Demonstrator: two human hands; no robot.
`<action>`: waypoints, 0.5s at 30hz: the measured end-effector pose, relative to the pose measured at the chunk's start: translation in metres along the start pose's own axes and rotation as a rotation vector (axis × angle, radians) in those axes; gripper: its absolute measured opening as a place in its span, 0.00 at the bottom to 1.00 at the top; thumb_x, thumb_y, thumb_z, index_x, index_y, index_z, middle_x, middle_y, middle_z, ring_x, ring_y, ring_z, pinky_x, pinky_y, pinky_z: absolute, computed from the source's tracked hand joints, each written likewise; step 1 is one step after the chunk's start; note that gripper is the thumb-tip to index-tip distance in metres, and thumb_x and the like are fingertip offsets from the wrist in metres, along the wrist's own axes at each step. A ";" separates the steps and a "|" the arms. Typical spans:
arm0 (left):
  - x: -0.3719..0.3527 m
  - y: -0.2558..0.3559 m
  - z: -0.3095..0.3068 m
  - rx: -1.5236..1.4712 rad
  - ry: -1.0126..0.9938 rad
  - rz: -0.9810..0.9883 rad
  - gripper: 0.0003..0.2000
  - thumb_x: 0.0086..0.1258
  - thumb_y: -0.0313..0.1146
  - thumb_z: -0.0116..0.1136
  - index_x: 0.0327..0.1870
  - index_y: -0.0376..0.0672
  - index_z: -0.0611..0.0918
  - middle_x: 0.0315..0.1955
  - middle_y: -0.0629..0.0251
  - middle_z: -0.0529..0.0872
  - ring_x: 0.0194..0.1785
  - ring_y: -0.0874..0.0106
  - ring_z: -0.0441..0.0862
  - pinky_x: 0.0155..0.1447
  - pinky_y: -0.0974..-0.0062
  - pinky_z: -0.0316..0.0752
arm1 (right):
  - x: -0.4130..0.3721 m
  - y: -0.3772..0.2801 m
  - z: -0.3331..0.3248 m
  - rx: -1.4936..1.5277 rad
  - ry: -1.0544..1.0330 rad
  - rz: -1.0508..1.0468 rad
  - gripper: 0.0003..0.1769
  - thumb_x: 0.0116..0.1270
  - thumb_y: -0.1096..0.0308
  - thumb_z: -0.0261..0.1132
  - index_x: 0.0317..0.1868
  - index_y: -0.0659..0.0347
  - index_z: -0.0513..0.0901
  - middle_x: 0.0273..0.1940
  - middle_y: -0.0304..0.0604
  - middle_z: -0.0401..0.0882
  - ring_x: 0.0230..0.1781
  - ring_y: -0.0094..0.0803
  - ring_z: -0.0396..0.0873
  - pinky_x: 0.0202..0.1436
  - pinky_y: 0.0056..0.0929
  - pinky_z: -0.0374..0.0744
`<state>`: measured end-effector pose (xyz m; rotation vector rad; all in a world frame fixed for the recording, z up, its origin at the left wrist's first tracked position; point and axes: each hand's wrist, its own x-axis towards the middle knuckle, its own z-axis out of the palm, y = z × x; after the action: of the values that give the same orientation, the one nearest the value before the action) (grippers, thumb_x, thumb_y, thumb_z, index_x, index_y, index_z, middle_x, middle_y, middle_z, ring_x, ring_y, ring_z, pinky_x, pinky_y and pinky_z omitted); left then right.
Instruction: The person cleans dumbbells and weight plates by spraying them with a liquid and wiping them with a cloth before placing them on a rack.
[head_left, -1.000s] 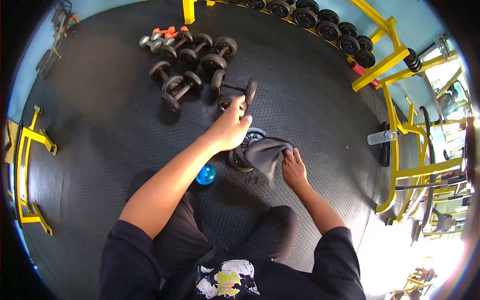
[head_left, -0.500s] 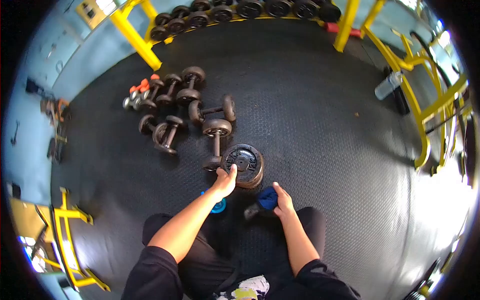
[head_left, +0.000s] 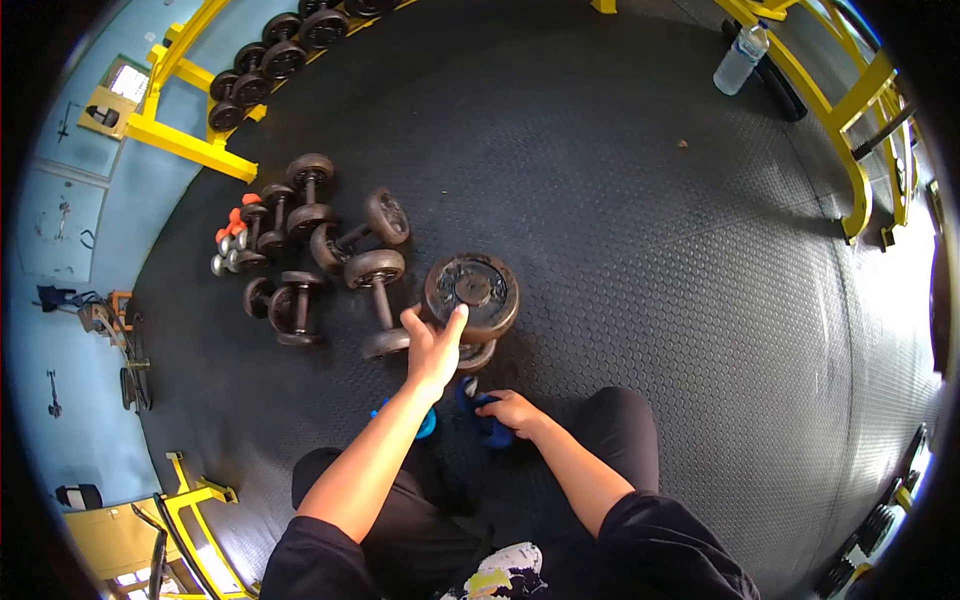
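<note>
A rusty black dumbbell (head_left: pixel 472 290) stands on end on the rubber floor in front of me, its top plate facing up. My left hand (head_left: pixel 433 347) grips the near rim of that top plate. My right hand (head_left: pixel 510 410) rests low on the floor, closed on a blue cloth (head_left: pixel 488 421) just below the dumbbell. A blue ball-like object (head_left: pixel 424 424) lies partly hidden under my left forearm.
Several dumbbells (head_left: pixel 330 240) lie on the floor to the left, with small orange and silver ones (head_left: pixel 228 245) beyond. A yellow rack (head_left: pixel 190 140) with more dumbbells runs along the upper left. A water bottle (head_left: pixel 738 58) stands by the yellow frame (head_left: pixel 860 150) at upper right.
The view has swung down and left. My left hand stays on the dumbbell's plate while my right hand has drawn the cloth, first dark and spread, into a blue bundle on the floor.
</note>
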<state>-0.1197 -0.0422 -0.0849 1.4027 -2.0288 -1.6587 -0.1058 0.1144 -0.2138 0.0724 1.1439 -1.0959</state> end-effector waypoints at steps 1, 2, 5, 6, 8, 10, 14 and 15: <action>0.001 0.016 0.012 -0.019 -0.006 0.020 0.35 0.69 0.45 0.68 0.63 0.35 0.57 0.57 0.50 0.77 0.58 0.65 0.78 0.64 0.66 0.71 | -0.010 -0.006 0.000 -0.107 0.042 -0.001 0.28 0.65 0.66 0.70 0.65 0.63 0.79 0.54 0.48 0.84 0.50 0.36 0.83 0.56 0.35 0.80; 0.005 0.026 0.024 -0.036 -0.011 0.041 0.35 0.69 0.43 0.69 0.64 0.37 0.57 0.56 0.50 0.77 0.57 0.65 0.79 0.63 0.65 0.72 | -0.011 -0.004 -0.002 -0.098 0.050 0.005 0.28 0.65 0.66 0.70 0.65 0.63 0.79 0.54 0.48 0.84 0.50 0.36 0.83 0.56 0.35 0.80; 0.042 0.015 0.084 0.022 0.200 0.124 0.38 0.58 0.34 0.71 0.66 0.41 0.60 0.57 0.47 0.73 0.59 0.60 0.76 0.64 0.62 0.72 | -0.004 0.001 -0.007 -0.227 0.014 -0.015 0.28 0.63 0.66 0.70 0.63 0.67 0.79 0.54 0.51 0.84 0.53 0.39 0.82 0.59 0.34 0.78; 0.045 0.017 0.106 0.024 0.234 0.103 0.38 0.58 0.31 0.70 0.67 0.42 0.59 0.59 0.49 0.71 0.61 0.62 0.74 0.66 0.63 0.70 | -0.013 -0.005 -0.010 -0.160 -0.053 -0.041 0.26 0.62 0.67 0.70 0.61 0.68 0.81 0.52 0.51 0.85 0.51 0.38 0.82 0.57 0.34 0.79; 0.038 0.038 0.139 0.063 0.182 0.083 0.39 0.54 0.33 0.72 0.66 0.43 0.63 0.58 0.48 0.71 0.61 0.61 0.74 0.66 0.62 0.71 | -0.016 -0.007 -0.009 -0.157 -0.010 -0.096 0.25 0.62 0.68 0.68 0.59 0.68 0.82 0.50 0.50 0.86 0.49 0.37 0.83 0.55 0.34 0.79; 0.041 0.028 0.167 0.147 0.077 0.054 0.39 0.51 0.34 0.73 0.65 0.44 0.64 0.57 0.47 0.72 0.61 0.58 0.74 0.65 0.59 0.71 | 0.017 0.023 -0.006 0.109 -0.016 -0.237 0.27 0.62 0.65 0.69 0.61 0.67 0.80 0.57 0.49 0.83 0.55 0.37 0.79 0.61 0.36 0.76; 0.015 -0.008 0.216 0.309 0.086 0.178 0.36 0.50 0.32 0.71 0.60 0.45 0.62 0.54 0.43 0.72 0.58 0.45 0.75 0.62 0.50 0.71 | 0.022 0.052 -0.019 0.304 -0.277 -0.581 0.38 0.67 0.57 0.72 0.72 0.64 0.68 0.65 0.47 0.76 0.68 0.37 0.71 0.73 0.43 0.67; 0.008 -0.020 0.213 0.316 0.040 0.246 0.36 0.50 0.32 0.71 0.60 0.44 0.62 0.54 0.43 0.72 0.59 0.45 0.74 0.62 0.50 0.70 | 0.031 0.067 -0.018 0.347 -0.305 -0.501 0.35 0.69 0.58 0.70 0.71 0.64 0.70 0.64 0.47 0.76 0.67 0.37 0.71 0.72 0.44 0.68</action>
<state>-0.2488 0.0971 -0.1833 1.1950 -2.4056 -1.2442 -0.0698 0.1384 -0.2766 -0.1147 0.6998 -1.6814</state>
